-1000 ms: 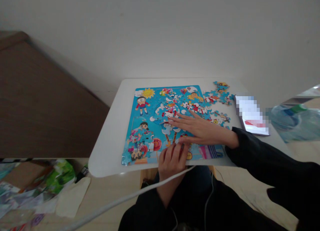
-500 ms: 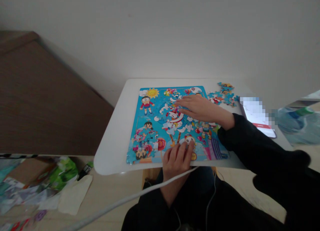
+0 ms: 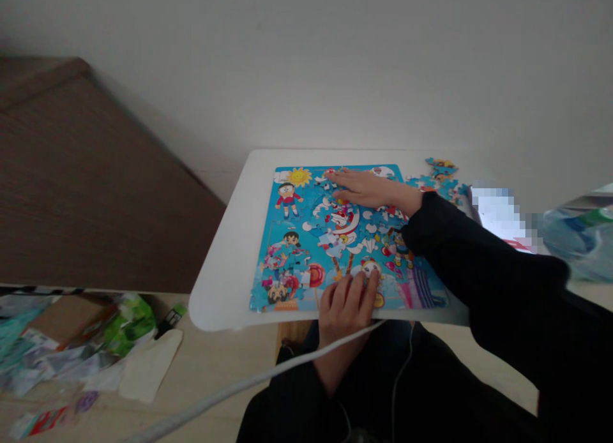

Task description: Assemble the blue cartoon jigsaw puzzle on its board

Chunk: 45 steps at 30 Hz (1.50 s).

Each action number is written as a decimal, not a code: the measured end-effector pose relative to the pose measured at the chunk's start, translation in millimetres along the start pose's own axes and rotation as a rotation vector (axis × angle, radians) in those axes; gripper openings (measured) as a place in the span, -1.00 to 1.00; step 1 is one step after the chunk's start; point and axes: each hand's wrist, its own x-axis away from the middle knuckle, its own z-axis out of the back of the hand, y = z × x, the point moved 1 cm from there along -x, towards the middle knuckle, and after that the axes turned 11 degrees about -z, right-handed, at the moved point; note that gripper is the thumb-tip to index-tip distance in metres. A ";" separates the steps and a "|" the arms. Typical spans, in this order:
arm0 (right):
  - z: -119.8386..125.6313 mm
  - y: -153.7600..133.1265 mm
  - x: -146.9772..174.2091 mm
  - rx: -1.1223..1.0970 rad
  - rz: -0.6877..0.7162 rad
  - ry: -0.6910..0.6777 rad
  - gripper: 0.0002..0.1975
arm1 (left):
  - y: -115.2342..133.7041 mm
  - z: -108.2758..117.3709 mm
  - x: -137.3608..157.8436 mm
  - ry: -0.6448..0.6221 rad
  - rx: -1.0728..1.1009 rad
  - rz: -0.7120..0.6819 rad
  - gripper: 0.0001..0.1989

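Observation:
A jigsaw puzzle with cartoon figures on a blue ground lies on the white table, its middle and lower left covered in jumbled pieces. My right hand reaches over its upper part, palm down, fingers stretched out near the top edge. No piece shows in that hand, though its underside is hidden. At the bottom edge, my left hand rests with its fingers laid on the puzzle, just below a round white cartoon face. Loose puzzle pieces lie on the table beyond the upper right corner.
A phone, its screen blurred out, lies right of the loose pieces. Clear plastic stands at the far right. A white cable crosses below my left hand. Left are a brown wooden panel and floor clutter.
My right hand has moved up and slightly left over the puzzle, toward its top edge. My left hand keeps its place on the bottom edge. The whole view has shifted slightly.

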 end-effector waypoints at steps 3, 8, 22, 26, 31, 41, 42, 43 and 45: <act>6.8 -2.2 9.3 -0.020 -0.075 0.000 -0.31 | -0.1 -0.4 0.6 -0.008 -0.006 -0.005 -0.56; 3.8 -7.8 31.5 0.024 0.082 -0.050 -0.43 | -0.4 -0.9 1.6 -0.026 -0.012 -0.010 -0.51; 13.9 13.8 52.3 0.140 -0.105 0.034 -0.39 | -0.5 -0.1 -0.1 0.005 0.008 -0.010 -0.54; 7.6 0.5 54.2 0.116 0.042 0.001 -0.44 | -0.8 0.5 -0.2 -0.019 0.004 -0.015 -0.52; -0.7 -5.7 53.8 0.119 0.097 -0.011 -0.45 | -1.3 -1.7 -0.1 0.018 -0.010 -0.021 -0.51; 24.3 -27.6 125.7 -0.054 0.009 -0.027 -0.51 | -1.3 -5.7 -1.7 0.085 -0.019 -0.035 -0.59; 22.5 -31.7 137.9 -0.069 0.007 -0.042 -0.53 | -1.4 -5.4 -1.5 0.090 -0.022 -0.035 -0.59; 19.8 -35.7 149.8 -0.082 0.011 -0.037 -0.56 | -1.4 -4.8 -1.3 0.095 -0.026 -0.036 -0.59; 12.2 -43.4 171.4 -0.080 0.011 -0.012 -0.59 | -1.5 -3.3 -1.1 0.087 -0.028 -0.041 -0.61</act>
